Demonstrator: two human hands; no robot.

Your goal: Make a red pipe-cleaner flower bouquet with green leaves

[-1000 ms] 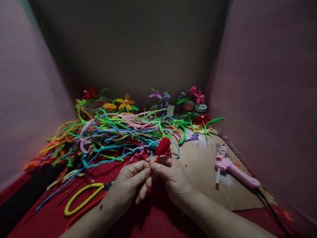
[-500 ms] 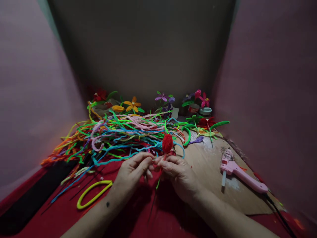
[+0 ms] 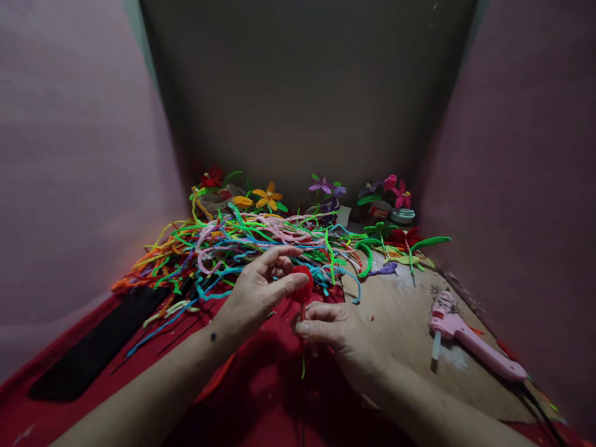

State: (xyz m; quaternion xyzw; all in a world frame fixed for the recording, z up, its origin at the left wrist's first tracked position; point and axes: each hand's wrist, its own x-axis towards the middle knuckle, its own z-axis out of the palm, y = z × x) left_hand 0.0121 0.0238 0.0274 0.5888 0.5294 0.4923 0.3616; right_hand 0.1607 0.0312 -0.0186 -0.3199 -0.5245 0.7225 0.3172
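A red fuzzy flower bud (image 3: 304, 287), made of pipe cleaner, stands upright on a thin stem in front of me. My left hand (image 3: 265, 282) has its thumb on the bud's near side, with the fingers bent around the top and far side. Just below, my right hand (image 3: 338, 329) pinches the red upper stem between thumb and forefinger. A short green piece (image 3: 303, 366) and a dark thin wire hang beneath that pinch. Behind my left hand lies a tangled pile of pipe cleaners (image 3: 274, 230) in many colours.
A pink glue gun (image 3: 479, 347) with a glue stick rests on a cardboard sheet (image 3: 391, 347) at right. Finished pipe-cleaner flowers (image 3: 267, 196) stand along the back. A black flat strip (image 3: 97, 347) lies at left on the red cloth (image 3: 251, 397).
My left hand has moved up from the stem to the bud. The right hand still pinches the stem. The view has turned left, and my left forearm covers where the yellow loop lay.
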